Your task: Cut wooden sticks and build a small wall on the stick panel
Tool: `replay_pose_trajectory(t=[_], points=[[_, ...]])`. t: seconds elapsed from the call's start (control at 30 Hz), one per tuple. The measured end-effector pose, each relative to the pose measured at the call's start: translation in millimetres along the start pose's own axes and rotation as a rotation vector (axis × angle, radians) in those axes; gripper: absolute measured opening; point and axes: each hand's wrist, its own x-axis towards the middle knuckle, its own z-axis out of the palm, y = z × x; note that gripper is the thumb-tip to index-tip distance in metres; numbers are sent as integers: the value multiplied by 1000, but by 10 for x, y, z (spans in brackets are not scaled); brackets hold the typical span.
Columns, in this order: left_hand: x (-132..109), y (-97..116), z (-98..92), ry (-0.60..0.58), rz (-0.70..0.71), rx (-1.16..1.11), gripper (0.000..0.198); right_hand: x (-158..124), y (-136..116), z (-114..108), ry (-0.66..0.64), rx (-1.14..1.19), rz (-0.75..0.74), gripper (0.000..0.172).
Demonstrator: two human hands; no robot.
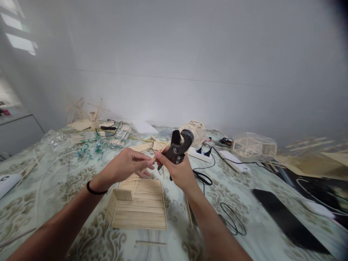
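Note:
My left hand [122, 167], with a black band at the wrist, is closed with its fingertips on a thin wooden stick [153, 159]. Black-handled cutters [176, 149] with a curved jaw are gripped in my right hand [182, 173], and the jaws point up and away. The thumb and fingertip of that hand also meet the stick's end beside the left fingertips. Below both hands, a panel of wooden sticks [144, 208] with a low upright wall at its left lies on the patterned tablecloth. A single loose stick [151, 243] rests in front of the panel.
Behind my hands lie stick bundles [121, 137], a white power strip [199, 154] and a wooden-frame model [197, 132]. A larger frame model [254, 146] stands to the right. Black cables [202, 177] and a black phone-like slab [288, 219] lie on the right side.

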Motion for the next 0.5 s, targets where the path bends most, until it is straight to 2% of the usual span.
replay_pose_trajectory(t=[0.07, 0.13, 0.2, 0.3, 0.43, 0.5], points=[[-23, 29, -39, -14, -2, -6, 29, 28, 33, -114, -12, -136, -129, 19], [-53, 62, -92, -27, -3, -17, 26, 71, 98, -251, 35, -298, -323, 6], [-80, 88, -137, -61, -8, -31, 25, 115, 180, -365, 101, -429, -484, 14], [-96, 97, -159, -144, -21, -34, 25, 149, 278, -415, 108, -549, -564, 28], [-79, 85, -120, -198, -15, 50, 25, 130, 297, -306, 23, -607, -636, 42], [-75, 96, -100, -204, -6, 73, 24, 117, 280, -254, -9, -618, -658, 42]])
